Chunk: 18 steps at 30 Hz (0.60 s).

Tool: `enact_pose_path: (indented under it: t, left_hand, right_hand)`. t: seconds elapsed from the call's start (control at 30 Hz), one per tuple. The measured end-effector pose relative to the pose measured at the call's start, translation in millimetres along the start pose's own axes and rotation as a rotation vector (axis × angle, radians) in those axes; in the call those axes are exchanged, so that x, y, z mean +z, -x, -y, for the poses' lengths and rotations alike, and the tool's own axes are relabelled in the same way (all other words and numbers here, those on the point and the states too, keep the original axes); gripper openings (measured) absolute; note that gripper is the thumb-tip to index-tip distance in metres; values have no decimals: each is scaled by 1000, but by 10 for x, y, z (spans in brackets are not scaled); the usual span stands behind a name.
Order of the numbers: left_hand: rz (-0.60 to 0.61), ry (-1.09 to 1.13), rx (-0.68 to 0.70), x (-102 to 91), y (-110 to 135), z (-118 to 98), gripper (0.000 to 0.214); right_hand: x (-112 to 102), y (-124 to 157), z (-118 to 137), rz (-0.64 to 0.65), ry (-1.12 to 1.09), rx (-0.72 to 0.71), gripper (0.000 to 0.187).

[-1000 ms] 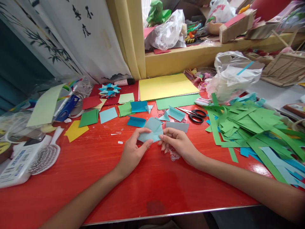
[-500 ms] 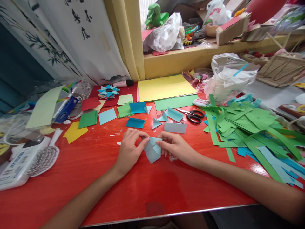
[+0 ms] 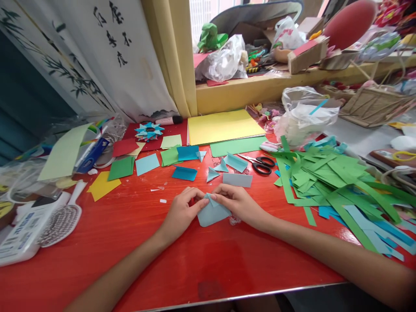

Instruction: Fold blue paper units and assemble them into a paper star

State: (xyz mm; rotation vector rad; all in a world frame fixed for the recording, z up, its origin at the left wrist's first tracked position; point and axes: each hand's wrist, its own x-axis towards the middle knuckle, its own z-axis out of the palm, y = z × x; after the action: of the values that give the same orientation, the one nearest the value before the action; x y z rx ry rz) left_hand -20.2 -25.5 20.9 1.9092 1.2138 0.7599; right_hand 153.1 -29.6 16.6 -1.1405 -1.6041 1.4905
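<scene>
A light blue sheet of paper [image 3: 212, 214], with folds at its top edge, is held between both hands over the red table. My left hand [image 3: 186, 208] pinches its upper left part between thumb and fingers. On the other side, my right hand [image 3: 238, 200] grips the upper right part, thumb pressed on the fold. Just beyond lie a grey-blue paper rectangle [image 3: 237, 180], a creased light blue piece [image 3: 236, 162] and small folded triangles [image 3: 212, 174]. Black-handled scissors [image 3: 261, 165] rest behind my right hand.
Green paper strips [image 3: 328, 173] heap up at the right. A hairbrush [image 3: 61, 221] and a white box [image 3: 24, 234] lie at the left. Toward the back are a yellow paper stack [image 3: 225, 126], a folded paper ring [image 3: 149, 131] and a plastic bag [image 3: 305, 115].
The paper has turned and now spreads wider below the hands. Both hands have come closer together at its top fold. The camera view has shifted slightly.
</scene>
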Motion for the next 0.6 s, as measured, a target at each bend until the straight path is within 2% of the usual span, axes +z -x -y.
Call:
enact_pose_path:
  t: [0.17,0.33,0.47,0.6]
  left_hand:
    - [-10,22,-6,1,-5,0,18]
    - [-19,161,-97,3,13,-19,23]
    - [-87,288,-114,-13,14,-32,21]
    - [-140,359,-132,-38,-1,-22,19]
  right_hand:
    - [0,-2,-22,-9,30,-34,29]
    - [14,-9,-46,-3,29,-14,31]
    - [-2,-36,-56,-107,25,-101,31]
    - [-47,-73,-53,-224,-76,-130,29]
